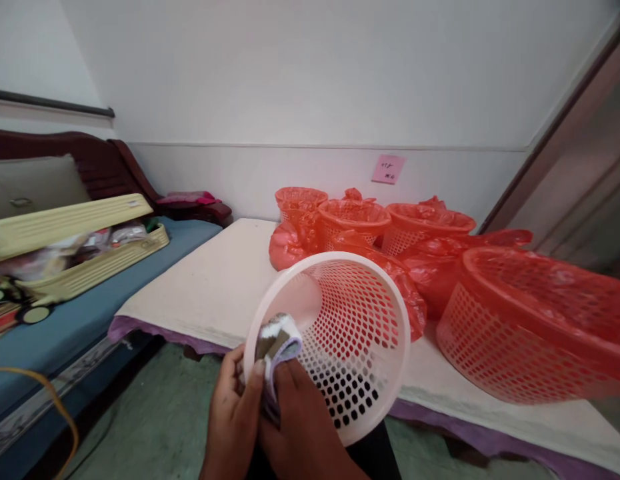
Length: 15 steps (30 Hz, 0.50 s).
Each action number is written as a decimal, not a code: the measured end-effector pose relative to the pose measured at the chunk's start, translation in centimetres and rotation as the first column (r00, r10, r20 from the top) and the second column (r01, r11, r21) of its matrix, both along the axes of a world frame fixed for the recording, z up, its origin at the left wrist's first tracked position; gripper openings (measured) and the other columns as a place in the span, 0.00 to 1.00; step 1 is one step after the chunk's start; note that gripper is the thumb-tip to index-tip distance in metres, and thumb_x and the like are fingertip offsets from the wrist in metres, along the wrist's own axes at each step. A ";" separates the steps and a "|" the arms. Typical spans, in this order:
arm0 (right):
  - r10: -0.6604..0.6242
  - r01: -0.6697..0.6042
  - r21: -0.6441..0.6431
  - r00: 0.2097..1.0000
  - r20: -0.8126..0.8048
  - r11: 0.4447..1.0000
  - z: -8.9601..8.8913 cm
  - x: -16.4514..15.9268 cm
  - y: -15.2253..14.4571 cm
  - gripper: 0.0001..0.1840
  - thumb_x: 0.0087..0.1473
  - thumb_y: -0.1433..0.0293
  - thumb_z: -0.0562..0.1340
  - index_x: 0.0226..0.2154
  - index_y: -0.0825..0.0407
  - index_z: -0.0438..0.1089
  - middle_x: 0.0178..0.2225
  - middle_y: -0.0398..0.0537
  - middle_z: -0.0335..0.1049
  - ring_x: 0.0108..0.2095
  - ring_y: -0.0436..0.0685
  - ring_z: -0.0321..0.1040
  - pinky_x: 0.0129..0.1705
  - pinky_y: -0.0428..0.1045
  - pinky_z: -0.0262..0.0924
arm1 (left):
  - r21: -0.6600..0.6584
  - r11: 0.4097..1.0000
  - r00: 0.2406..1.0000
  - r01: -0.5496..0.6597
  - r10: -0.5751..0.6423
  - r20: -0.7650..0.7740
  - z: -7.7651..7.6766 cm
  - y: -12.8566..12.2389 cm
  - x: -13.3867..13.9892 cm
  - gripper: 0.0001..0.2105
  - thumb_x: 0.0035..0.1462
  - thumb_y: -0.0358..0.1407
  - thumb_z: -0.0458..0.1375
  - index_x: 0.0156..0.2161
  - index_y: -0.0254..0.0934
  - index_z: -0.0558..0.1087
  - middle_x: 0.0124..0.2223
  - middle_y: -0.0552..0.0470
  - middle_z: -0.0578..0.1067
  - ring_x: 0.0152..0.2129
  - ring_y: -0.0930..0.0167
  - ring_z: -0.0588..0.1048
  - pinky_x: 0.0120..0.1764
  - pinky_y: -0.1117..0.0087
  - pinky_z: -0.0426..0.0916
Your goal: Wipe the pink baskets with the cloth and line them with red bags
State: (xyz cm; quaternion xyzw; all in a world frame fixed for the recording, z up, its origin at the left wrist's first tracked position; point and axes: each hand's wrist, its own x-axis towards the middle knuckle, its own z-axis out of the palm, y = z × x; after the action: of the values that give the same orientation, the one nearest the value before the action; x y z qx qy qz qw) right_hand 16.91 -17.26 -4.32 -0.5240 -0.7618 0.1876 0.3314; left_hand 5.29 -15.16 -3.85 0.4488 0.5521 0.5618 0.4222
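Observation:
A white perforated plastic basket point(407, 333) is tilted, its round mouth facing me. My left hand point(233, 410) is closed on the left side of its rim, thumb in front and fingers behind. A folded cloth point(285, 328) in white, brown and grey lies bunched against the inner wall near that rim. My right hand point(303, 417) is shut on the cloth and presses it there; some of its fingers are hidden in the folds. The two hands are side by side, nearly touching.
Several baskets lined with red plastic bags, including a large one point(510, 353), stand on a white-covered low platform point(205, 273). A pink note point(389, 169) is on the wall. To the left, a cream suitcase point(95, 267) lies partly open on a blue bed point(80, 347). A yellow cable point(60, 403) hangs nearby.

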 end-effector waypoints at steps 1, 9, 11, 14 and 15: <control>0.035 -0.035 0.006 0.998 -0.053 0.999 0.3 -0.2 0.2 0.26 0.52 0.72 0.61 0.54 0.55 0.61 0.52 0.60 0.66 0.53 0.64 0.63 0.55 0.61 0.60 | 0.001 0.999 0.999 -0.037 0.037 -0.001 -0.4 -0.3 -0.1 0.23 0.53 0.53 0.59 0.46 0.37 0.70 0.41 0.49 0.78 0.37 0.67 0.76 0.39 0.70 0.69; 0.118 -0.086 -0.086 0.855 0.505 0.993 -2.6 0.9 2.0 0.16 0.57 0.76 0.58 0.49 0.51 0.70 0.43 0.57 0.73 0.41 0.64 0.72 0.39 0.55 0.70 | 0.114 0.974 0.976 -0.194 0.203 -0.077 0.1 -0.3 -1.2 0.19 0.56 0.51 0.56 0.44 0.38 0.74 0.37 0.52 0.77 0.36 0.66 0.74 0.38 0.70 0.65; 0.043 0.033 -0.103 0.751 0.659 0.994 -3.6 2.2 3.3 0.14 0.56 0.79 0.56 0.43 0.54 0.73 0.40 0.59 0.73 0.39 0.64 0.73 0.36 0.56 0.69 | 0.132 0.977 0.980 -0.166 0.179 -0.091 -0.1 -0.3 -1.2 0.19 0.57 0.51 0.56 0.44 0.39 0.74 0.37 0.52 0.76 0.36 0.66 0.73 0.40 0.69 0.65; -0.056 0.176 -0.100 0.710 0.702 0.979 -4.7 4.0 6.1 0.15 0.55 0.82 0.54 0.39 0.57 0.74 0.41 0.63 0.73 0.40 0.66 0.73 0.36 0.57 0.68 | 0.150 0.983 0.985 -0.108 0.126 -0.117 -0.7 -0.7 -0.8 0.19 0.58 0.51 0.55 0.45 0.39 0.74 0.40 0.50 0.76 0.38 0.65 0.73 0.43 0.67 0.64; -0.081 0.206 -0.099 0.714 0.696 0.973 -5.0 4.5 7.1 0.16 0.55 0.81 0.53 0.40 0.58 0.73 0.41 0.64 0.73 0.40 0.66 0.73 0.36 0.57 0.68 | 0.156 0.983 0.986 -0.094 0.114 -0.119 -0.9 -0.8 -0.6 0.19 0.59 0.50 0.55 0.46 0.39 0.74 0.41 0.50 0.76 0.37 0.66 0.73 0.42 0.67 0.64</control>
State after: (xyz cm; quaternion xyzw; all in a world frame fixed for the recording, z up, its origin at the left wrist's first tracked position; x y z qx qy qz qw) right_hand 21.37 -10.21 -9.31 -0.6399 -0.7682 0.0177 -0.0065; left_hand 4.72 -16.00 -4.76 0.4846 0.5569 0.5931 0.3212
